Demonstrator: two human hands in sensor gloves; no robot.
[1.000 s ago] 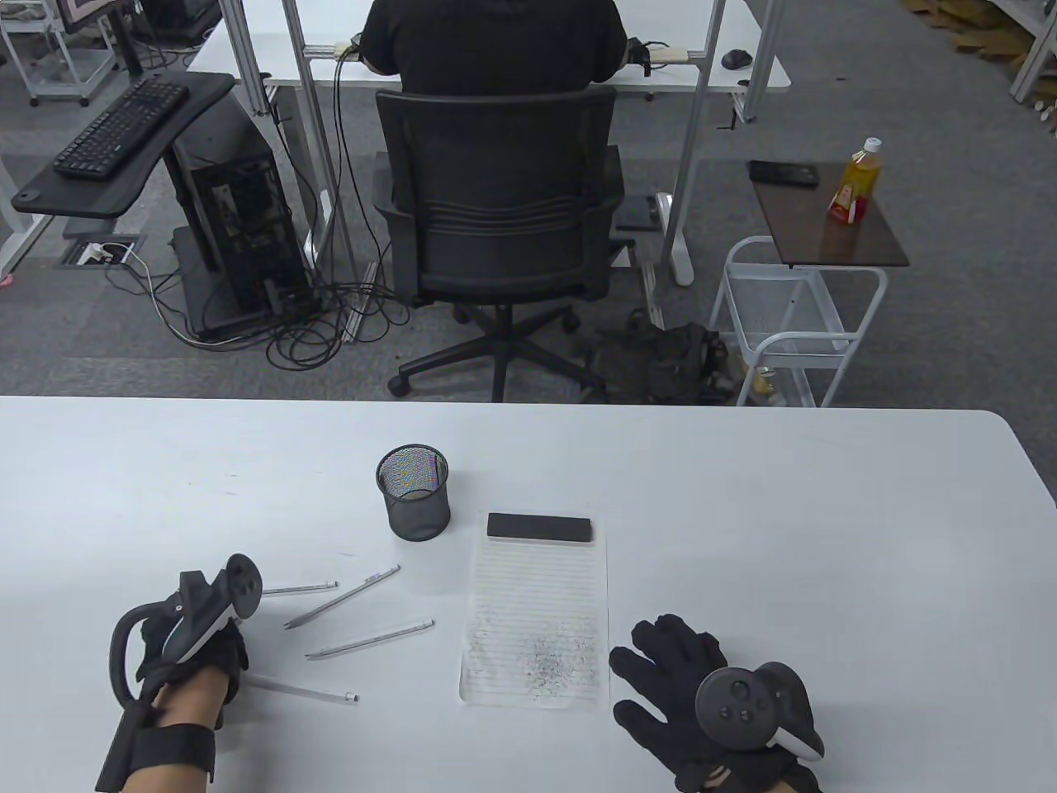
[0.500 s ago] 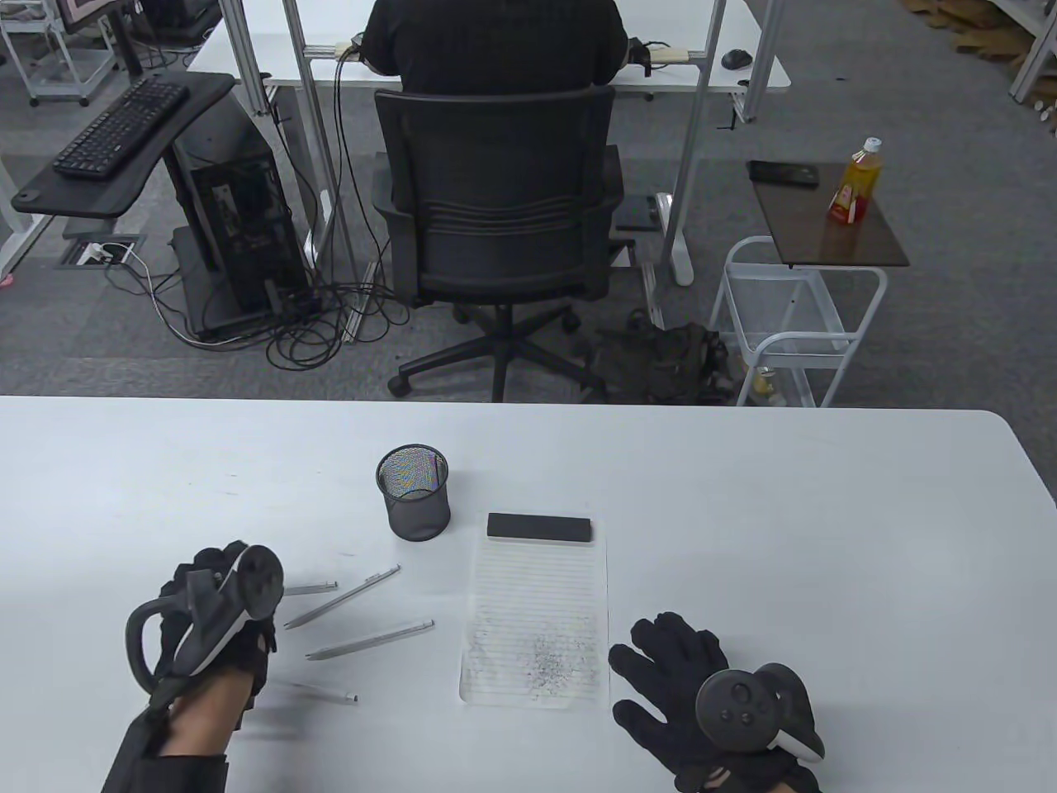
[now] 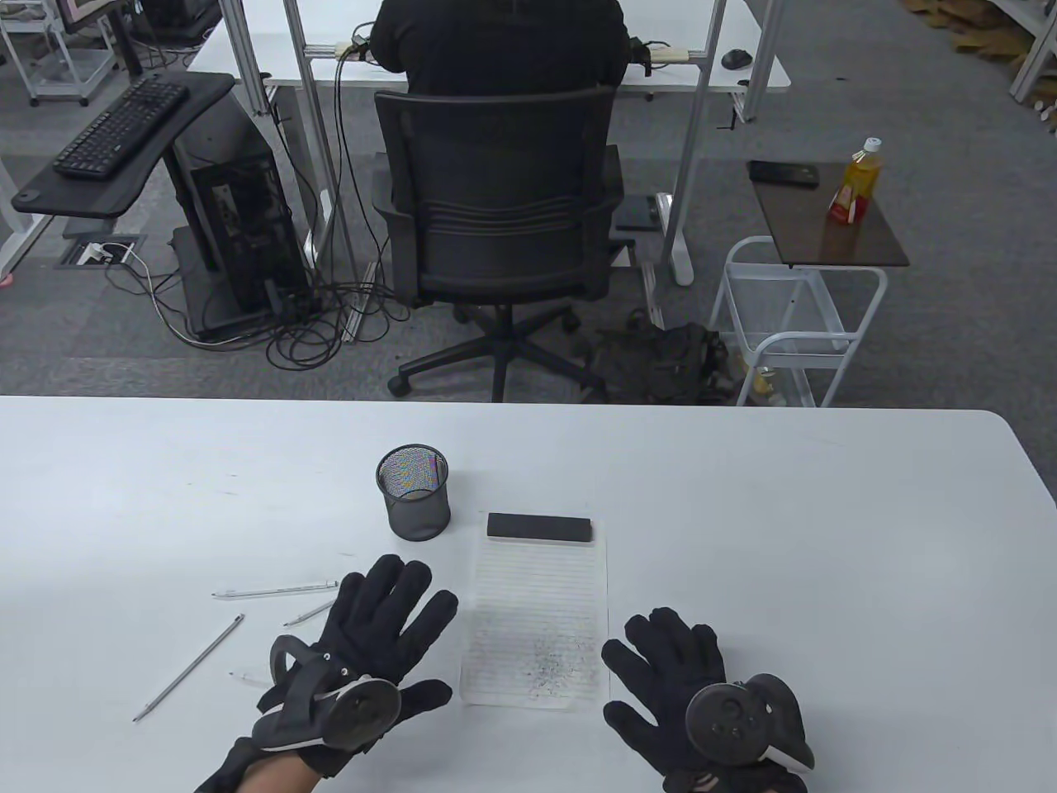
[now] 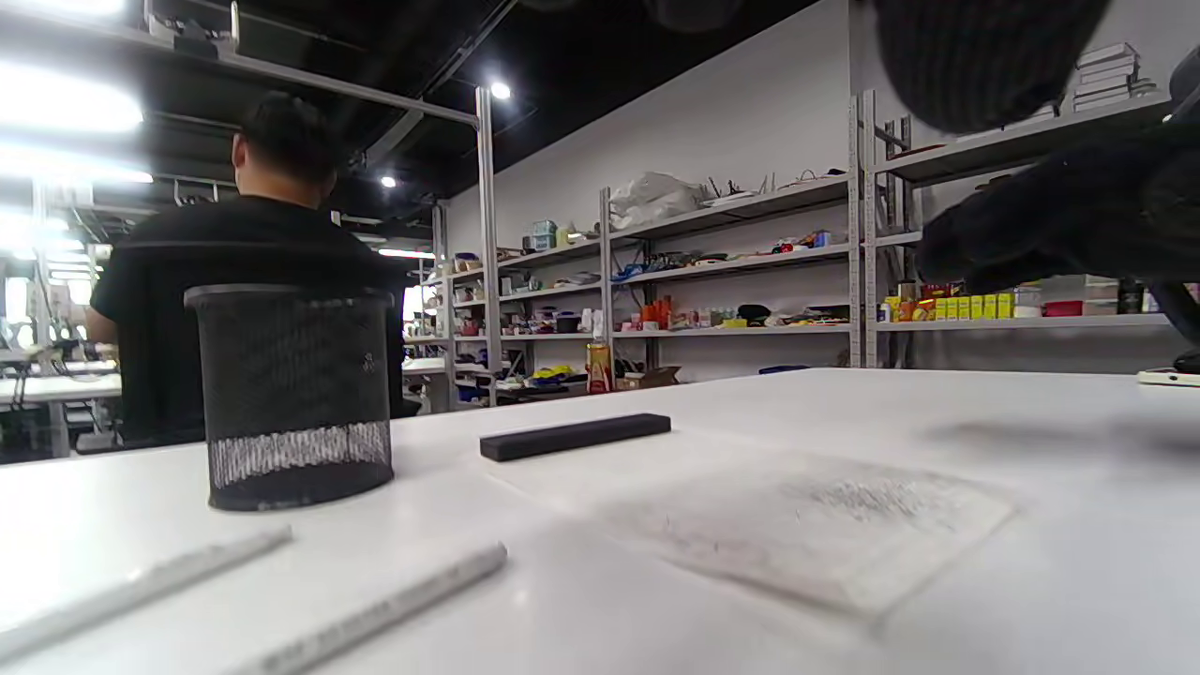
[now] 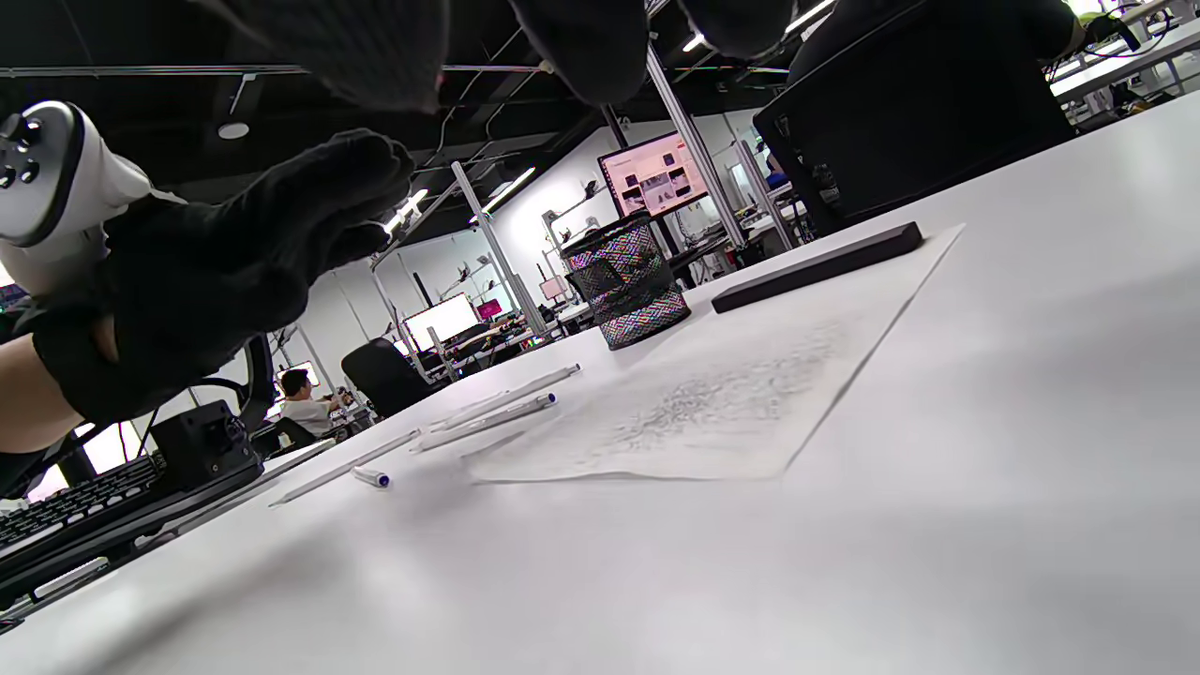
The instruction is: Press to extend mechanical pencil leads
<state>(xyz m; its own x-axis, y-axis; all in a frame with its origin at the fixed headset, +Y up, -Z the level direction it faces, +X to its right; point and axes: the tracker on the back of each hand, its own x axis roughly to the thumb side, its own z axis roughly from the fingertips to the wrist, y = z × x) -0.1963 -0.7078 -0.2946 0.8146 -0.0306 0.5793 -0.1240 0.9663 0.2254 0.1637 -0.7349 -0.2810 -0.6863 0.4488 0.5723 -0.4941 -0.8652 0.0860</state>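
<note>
Several silver mechanical pencils lie on the white table (image 3: 826,529) at the front left. One pencil (image 3: 277,591) lies flat, another (image 3: 188,667) lies diagonally further left, and a third (image 3: 310,613) is partly hidden under my left hand. My left hand (image 3: 405,640) is open with its fingers spread, palm down, over the pencils and beside the paper; it holds nothing. My right hand (image 3: 652,673) rests open and flat to the right of the paper, empty. The right wrist view shows the left hand (image 5: 216,262) raised above the table and the pencils (image 5: 497,412).
A lined paper sheet (image 3: 537,611) with pencil marks lies between my hands, with a black block (image 3: 539,527) on its far end. A black mesh pen cup (image 3: 413,493) stands behind the pencils; it also shows in the left wrist view (image 4: 291,394).
My left hand has swung right from the table's left side, turned palm down and opened over the pencils. One pencil now lies diagonally further left. My right hand has barely moved.
</note>
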